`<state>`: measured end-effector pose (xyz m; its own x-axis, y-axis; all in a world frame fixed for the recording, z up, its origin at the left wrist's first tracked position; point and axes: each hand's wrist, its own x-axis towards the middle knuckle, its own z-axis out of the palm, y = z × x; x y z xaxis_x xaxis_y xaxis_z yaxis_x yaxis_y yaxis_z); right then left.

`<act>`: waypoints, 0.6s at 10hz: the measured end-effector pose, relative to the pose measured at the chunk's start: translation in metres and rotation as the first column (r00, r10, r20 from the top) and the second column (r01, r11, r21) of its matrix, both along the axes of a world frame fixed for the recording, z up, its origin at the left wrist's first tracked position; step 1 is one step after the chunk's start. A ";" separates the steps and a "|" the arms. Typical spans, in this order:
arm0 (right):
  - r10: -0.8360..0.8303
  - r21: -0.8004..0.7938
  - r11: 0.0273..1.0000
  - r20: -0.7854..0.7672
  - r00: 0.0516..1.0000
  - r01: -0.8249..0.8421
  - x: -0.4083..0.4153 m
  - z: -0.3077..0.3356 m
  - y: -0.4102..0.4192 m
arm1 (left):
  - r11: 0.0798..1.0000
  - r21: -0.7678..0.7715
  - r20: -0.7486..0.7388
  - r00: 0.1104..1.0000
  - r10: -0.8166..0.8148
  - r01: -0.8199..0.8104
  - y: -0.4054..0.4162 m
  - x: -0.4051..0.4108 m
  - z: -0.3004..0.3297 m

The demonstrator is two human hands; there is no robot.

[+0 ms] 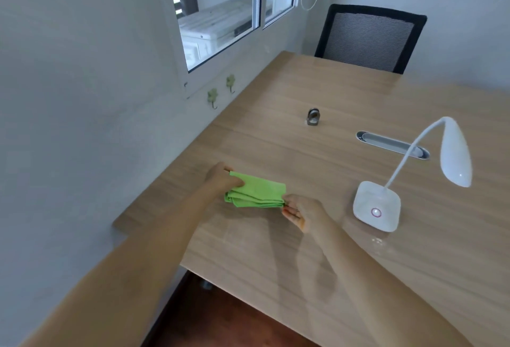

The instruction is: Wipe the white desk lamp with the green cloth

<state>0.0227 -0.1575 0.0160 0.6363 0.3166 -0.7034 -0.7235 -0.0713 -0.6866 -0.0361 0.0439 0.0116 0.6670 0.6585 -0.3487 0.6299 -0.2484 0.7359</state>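
A folded green cloth (258, 191) lies on the wooden desk (317, 170) near its left edge. My left hand (220, 177) grips the cloth's far left corner. My right hand (302, 213) pinches its near right corner between fingertips. The white desk lamp (376, 206) stands upright to the right of my hands, with a square base, a round pink-ringed button, a curved neck and a drooping head (455, 153). Neither hand touches the lamp.
A small grey metal object (313, 117) stands mid-desk. A grey oval cable slot (392, 144) is set in the desk behind the lamp. A black mesh chair (369, 37) sits at the far end. The wall, a window and two green hooks (213, 97) border the left side.
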 end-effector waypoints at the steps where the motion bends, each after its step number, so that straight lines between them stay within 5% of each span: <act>1: -0.005 -0.057 0.998 0.036 0.999 0.007 0.004 -0.010 0.012 | 0.988 0.154 0.027 0.999 -0.026 0.022 -0.006 0.007 -0.007; 4: 0.063 -0.261 0.965 0.209 0.976 -0.006 -0.004 -0.023 0.011 | 0.896 0.361 -0.100 0.966 -0.238 0.258 -0.011 0.019 -0.032; 5: 0.197 -0.450 0.892 0.468 0.862 0.041 -0.001 -0.025 -0.018 | 0.768 0.575 -0.096 0.956 -0.277 0.281 -0.028 0.025 -0.028; 6: 0.276 -0.520 0.812 0.743 0.610 0.265 0.002 -0.024 -0.068 | 0.652 0.699 0.000 0.911 -0.412 0.295 -0.061 0.034 -0.033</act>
